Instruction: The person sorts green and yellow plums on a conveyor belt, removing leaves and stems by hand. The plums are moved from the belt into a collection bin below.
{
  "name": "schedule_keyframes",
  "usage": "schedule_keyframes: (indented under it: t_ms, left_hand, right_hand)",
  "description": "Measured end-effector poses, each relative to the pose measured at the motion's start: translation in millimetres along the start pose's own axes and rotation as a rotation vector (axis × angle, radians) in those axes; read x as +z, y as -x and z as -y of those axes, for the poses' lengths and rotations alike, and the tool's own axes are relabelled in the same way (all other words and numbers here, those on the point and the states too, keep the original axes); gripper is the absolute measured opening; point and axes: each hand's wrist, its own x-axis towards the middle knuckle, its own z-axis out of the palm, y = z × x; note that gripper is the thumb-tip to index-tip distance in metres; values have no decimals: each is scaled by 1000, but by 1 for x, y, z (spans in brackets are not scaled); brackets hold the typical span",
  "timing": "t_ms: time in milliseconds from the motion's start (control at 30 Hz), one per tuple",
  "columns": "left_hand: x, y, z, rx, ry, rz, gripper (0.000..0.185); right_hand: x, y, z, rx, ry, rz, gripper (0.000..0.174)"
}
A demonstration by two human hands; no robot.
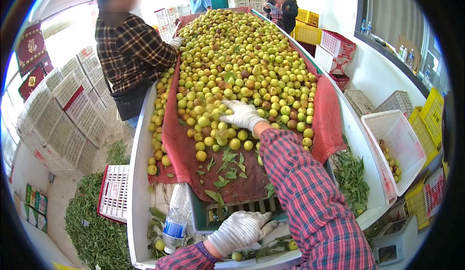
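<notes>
My right hand [241, 115], in a white knit glove, reaches into a large heap of round yellow-green, plum-like fruit [232, 55] with brownish-red blushes. Its fingers are apart, and some fruit beside them is blurred. My left hand [239, 232], also gloved, is low at the near end of the sorting table, over a slatted opening [250, 208]. Its thumb and fingers are apart with nothing visible between them; its palm is hidden. A red cloth [232, 181] lies under the fruit, with loose green leaves [227, 168] on its near part.
A clear plastic bottle [175, 226] lies by the opening. At right stands a white bin [394, 150] holding some fruit; leaves [350, 175] fill the right-hand channel. A co-worker in plaid [134, 48] stands at left, near stacked crates [58, 117]. Two people are at the far end.
</notes>
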Motion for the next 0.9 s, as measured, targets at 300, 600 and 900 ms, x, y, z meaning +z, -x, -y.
schedule_keyframes:
  t_ms: [300,600,900]
  left_hand:
    - [18,2,12,57,13,-79,44]
    - [9,3,7,2,-21,-5,50]
    - [22,-5,18,62,-69,-63,48]
  right_hand:
    - [20,44,77,-270,22,165,78]
    - [22,130,66,-464,15,241,72]
    - [8,213,43,-571,63,266,63]
